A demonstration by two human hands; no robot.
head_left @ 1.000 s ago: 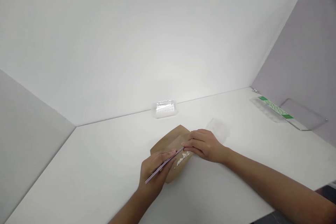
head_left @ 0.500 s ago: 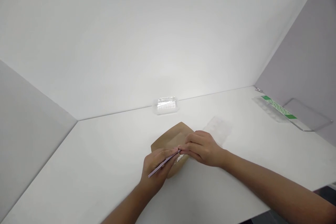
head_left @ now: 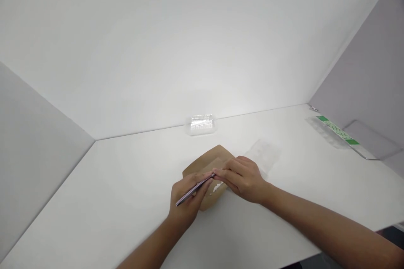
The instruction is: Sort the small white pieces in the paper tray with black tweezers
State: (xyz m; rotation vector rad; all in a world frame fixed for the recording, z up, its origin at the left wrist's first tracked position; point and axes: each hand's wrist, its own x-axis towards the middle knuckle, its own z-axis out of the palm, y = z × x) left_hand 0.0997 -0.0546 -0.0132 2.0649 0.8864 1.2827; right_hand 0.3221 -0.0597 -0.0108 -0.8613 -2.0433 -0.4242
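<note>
My left hand is closed around a thin, flat, purplish piece, seen almost edge-on and tilted up to the right. At its upper end, the fingertips of my right hand are pinched together, touching the piece. Both hands are over a brown paper tray on the table, covering much of its near side. Small white bits show in the tray between my hands. Whether the flat piece is one layer or several stacked ones, I cannot tell.
A clear plastic container stands against the back wall. Behind my right hand lies a translucent plastic piece. Along the right wall are clear packaging with a green-and-white label and a bent metal wire frame.
The flat piece has turned slightly, showing more of its dark face. My right hand has shifted slightly, and more white bits show. The whole view has moved a little.
</note>
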